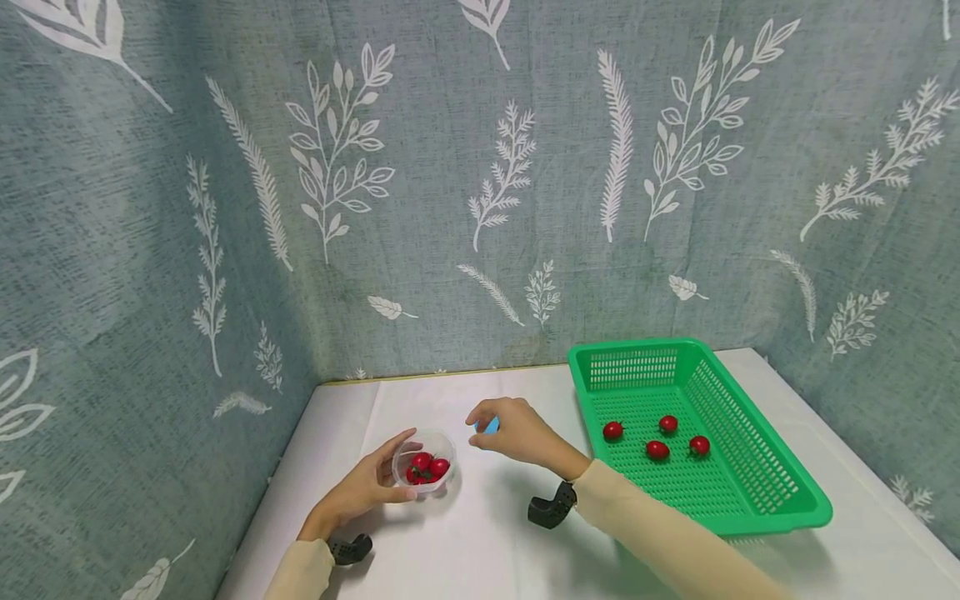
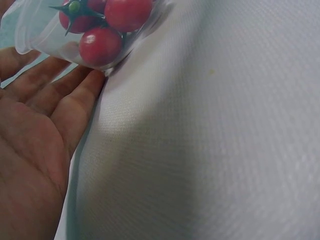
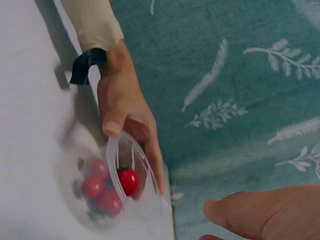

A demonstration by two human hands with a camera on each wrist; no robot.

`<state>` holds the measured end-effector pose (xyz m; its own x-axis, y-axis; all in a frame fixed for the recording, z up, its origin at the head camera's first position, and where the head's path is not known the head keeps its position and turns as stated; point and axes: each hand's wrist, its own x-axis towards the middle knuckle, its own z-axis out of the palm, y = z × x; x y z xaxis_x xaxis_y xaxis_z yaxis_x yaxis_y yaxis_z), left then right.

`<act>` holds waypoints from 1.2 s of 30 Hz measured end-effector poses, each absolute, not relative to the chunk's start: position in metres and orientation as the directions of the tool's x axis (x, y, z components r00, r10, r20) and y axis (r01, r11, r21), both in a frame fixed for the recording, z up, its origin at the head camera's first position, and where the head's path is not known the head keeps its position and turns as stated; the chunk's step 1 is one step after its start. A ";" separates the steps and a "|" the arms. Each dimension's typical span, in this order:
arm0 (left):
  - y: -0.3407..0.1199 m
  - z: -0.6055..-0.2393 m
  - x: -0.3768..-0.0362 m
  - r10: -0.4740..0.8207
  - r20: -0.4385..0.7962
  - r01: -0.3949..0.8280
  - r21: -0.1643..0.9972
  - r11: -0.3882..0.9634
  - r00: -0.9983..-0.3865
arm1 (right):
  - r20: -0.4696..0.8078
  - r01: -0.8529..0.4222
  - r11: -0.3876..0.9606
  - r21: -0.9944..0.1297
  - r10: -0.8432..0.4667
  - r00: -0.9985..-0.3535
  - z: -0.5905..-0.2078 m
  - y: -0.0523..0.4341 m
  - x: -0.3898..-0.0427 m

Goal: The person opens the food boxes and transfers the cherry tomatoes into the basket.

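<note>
My left hand (image 1: 367, 481) holds a clear plastic cup (image 1: 400, 457) by its side, thumb toward me and fingers round the far side. Inside it lie several cherry tomatoes (image 2: 100, 46), red with green stems. The cup is tilted, with its mouth facing the right wrist camera; one bright tomato (image 3: 127, 181) shows through that mouth. Right of the cup is my right hand (image 1: 517, 431), fingers bent and thumb apart from the index finger. A small blue patch (image 1: 492, 425) shows between those fingers in the head view. The right wrist view shows only its thumb (image 3: 265, 212) and a fingertip, with no tomato between them.
A green plastic basket (image 1: 780, 454) stands at the right, beyond my right forearm, with several cherry tomatoes (image 1: 657, 450) on its floor. White cloth (image 1: 480, 533) covers the table. Patterned grey-green curtains (image 1: 450, 208) hang along the back and both sides.
</note>
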<state>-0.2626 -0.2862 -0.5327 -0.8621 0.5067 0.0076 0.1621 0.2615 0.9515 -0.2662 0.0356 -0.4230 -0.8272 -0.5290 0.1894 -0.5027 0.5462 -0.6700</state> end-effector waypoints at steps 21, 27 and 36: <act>-0.287 -0.533 -0.262 0.506 0.008 0.169 0.947 0.273 -0.862 | 0.169 -0.532 0.535 -0.656 -0.583 -0.795 -0.442 -0.019 -0.256; -0.287 -0.533 -0.263 0.511 0.016 0.177 0.947 0.268 -0.860 | 0.187 -0.566 0.545 -0.618 -0.598 -0.779 -0.453 -0.029 -0.260; -0.287 -0.533 -0.261 0.509 0.002 0.160 0.950 0.268 -0.861 | 0.152 -0.542 0.567 -0.620 -0.591 -0.792 -0.466 -0.038 -0.264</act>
<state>-0.2611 -0.2870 -0.5325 -0.8608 0.5089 0.0017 0.1601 0.2678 0.9501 -0.2637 -0.0375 -0.4661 -0.7921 -0.5912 0.1519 -0.5423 0.5673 -0.6198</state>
